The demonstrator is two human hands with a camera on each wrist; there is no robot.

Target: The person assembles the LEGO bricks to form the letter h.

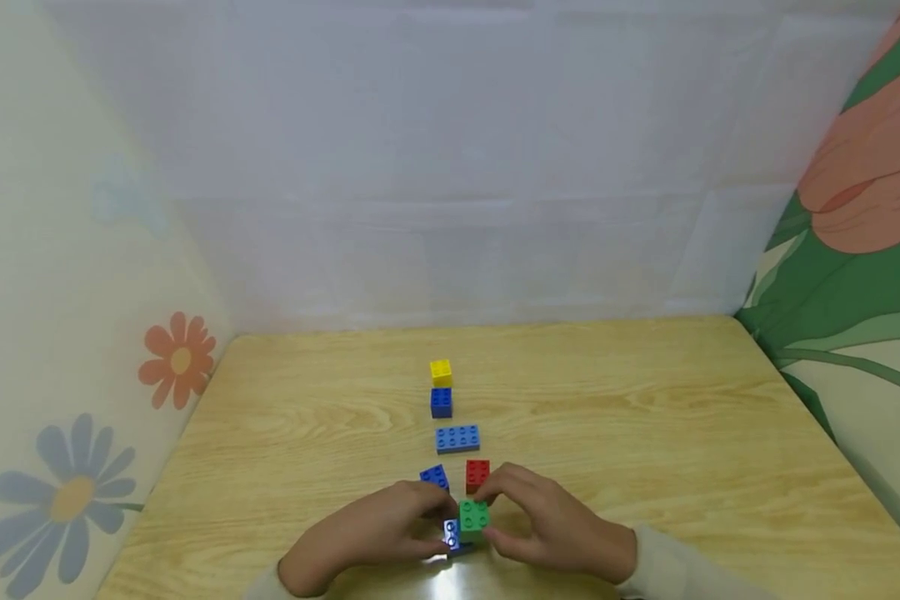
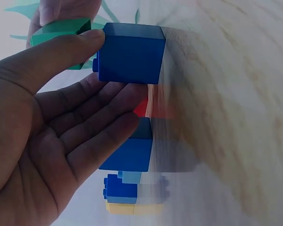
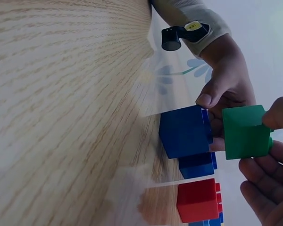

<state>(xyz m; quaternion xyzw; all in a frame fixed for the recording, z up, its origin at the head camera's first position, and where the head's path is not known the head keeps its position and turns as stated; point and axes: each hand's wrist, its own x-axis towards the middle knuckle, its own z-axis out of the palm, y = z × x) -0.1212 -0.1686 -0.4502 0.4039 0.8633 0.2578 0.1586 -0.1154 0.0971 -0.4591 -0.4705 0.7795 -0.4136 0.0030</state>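
My left hand holds a dark blue building brick between thumb and fingers, low over the table near its front edge. With thumb and fingers my right hand pinches a green two-by-two brick. In the right wrist view a narrow gap separates the green brick from the studded face of the blue one. From the head view, the green brick overlaps the right part of that blue brick. Just beyond the hands lie another dark blue brick, turned at an angle, and a red brick.
Farther back, roughly in line, are a lighter blue two-by-four brick, a small dark blue brick and a yellow brick. They lie on a wood-grain table. A white sheet hangs behind it.
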